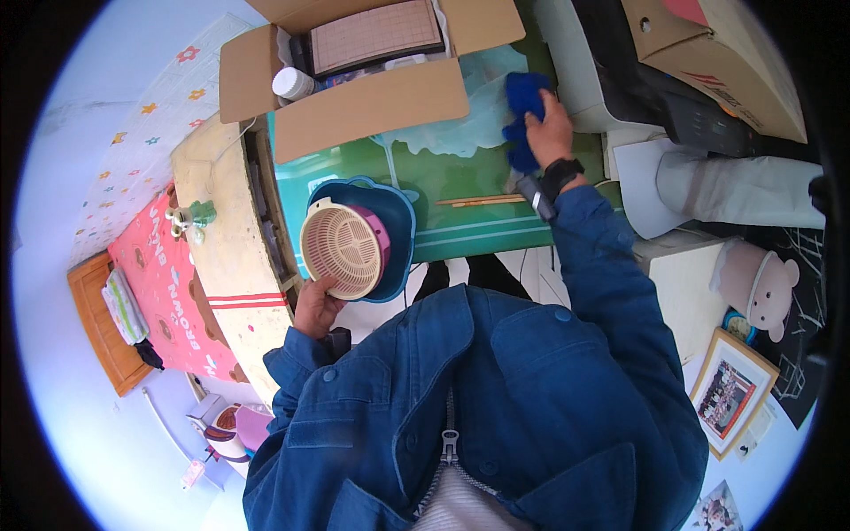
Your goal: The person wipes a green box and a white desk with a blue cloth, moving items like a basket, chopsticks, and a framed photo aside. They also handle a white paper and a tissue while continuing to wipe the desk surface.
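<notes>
A cream plastic colander [343,246] leans in a blue basin [403,239], with a pink basket [375,227] showing between them. My left hand [319,308] grips the colander's lower rim, thumb over its edge. Farther right, my right hand [551,133] is closed on a dark blue cloth [526,102], which rests on the green tabletop [354,157]. Part of the cloth is covered by my fingers. Left of the cloth spreads a pale, uneven patch [460,115] that may be wet. Two thin wooden sticks [482,201] lie near the table's front edge.
An open cardboard box [372,111] holding a cutting board [376,37] and a white jar [292,83] occupies the back left. Another carton [708,62] and a black object crowd the right. A wooden cabinet [212,195] adjoins the table's left side.
</notes>
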Motion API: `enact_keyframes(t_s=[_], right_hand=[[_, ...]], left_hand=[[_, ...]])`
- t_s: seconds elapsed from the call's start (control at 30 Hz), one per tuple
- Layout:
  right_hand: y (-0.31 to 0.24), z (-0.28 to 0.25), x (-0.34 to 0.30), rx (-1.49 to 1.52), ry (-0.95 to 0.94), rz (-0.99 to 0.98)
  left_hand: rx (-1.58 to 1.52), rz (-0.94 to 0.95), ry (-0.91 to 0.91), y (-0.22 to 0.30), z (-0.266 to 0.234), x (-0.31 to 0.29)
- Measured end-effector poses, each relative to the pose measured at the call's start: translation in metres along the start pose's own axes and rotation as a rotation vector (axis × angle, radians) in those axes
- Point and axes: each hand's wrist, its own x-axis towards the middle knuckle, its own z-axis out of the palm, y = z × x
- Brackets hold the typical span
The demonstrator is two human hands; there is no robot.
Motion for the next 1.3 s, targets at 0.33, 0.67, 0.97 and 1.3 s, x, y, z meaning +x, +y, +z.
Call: enact_keyframes(t_s=[0.33, 0.67, 0.97, 1.3], right_hand=[[-0.057, 0.042, -0.054, -0.249, -0.373, -0.332], [-0.056, 0.022, -0.022, -0.338, -0.352, -0.169], [-0.098, 0.023, -0.041, -0.224, -0.531, -0.334], [-0.053, -0.079, -0.031, -0.229, -0.377, -0.084]], left_hand=[[-0.003, 0.046, -0.062, 0.009, -0.018, -0.027], [0.073, 0.204, -0.055, 0.069, 0.015, -0.085], [1.228, 1.316, -0.446, 0.149, 0.1, -0.042], [0.437, 0.584, -0.616, 0.199, 0.204, 0.11]])
